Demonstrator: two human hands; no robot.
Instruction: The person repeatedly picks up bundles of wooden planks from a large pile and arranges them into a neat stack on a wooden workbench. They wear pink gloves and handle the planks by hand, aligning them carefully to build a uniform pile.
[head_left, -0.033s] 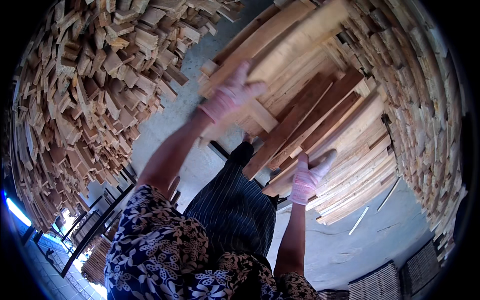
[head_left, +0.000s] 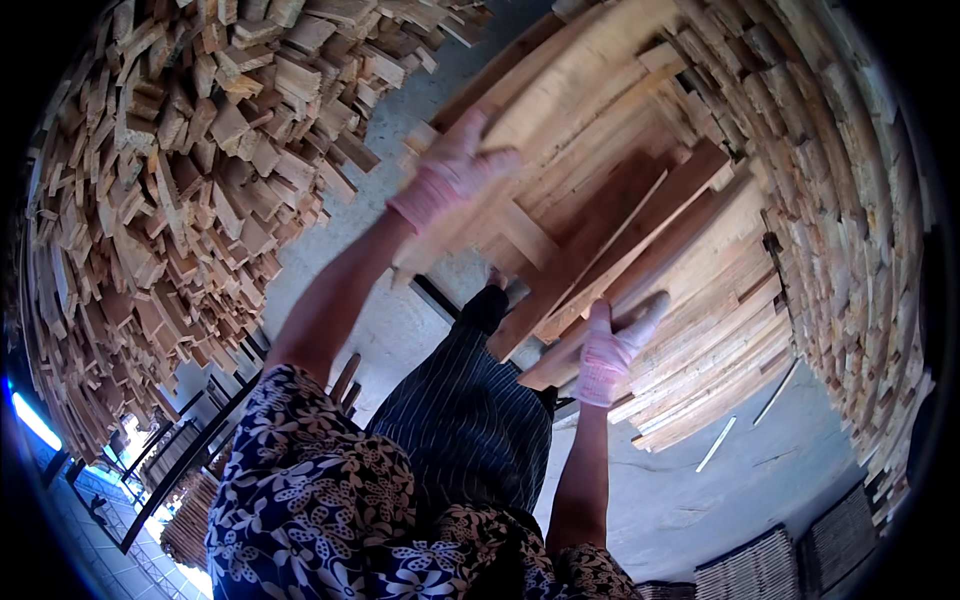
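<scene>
My left hand, in a pink-and-white glove, grips the left edge of a long pale plank. This plank is blurred and slants to the far right. My gloved right hand is at the near right, thumb apart from the fingers, holding a second plank by its long edge near its close end. That plank is tilted over the stack. Between my hands lie loose dark reddish-brown boards, with a short pale crosspiece to their left.
Sawn wood strips form a tall pile on the left. Another stacked wall of boards rises on the right. Pale boards lie beside my right hand. A thin white strip rests on the concrete floor. Black metal frames stand lower left.
My left hand has shifted slightly left and up with the pale plank. The plank at my right hand has tilted and moved a little left, covering part of the boards beside it.
</scene>
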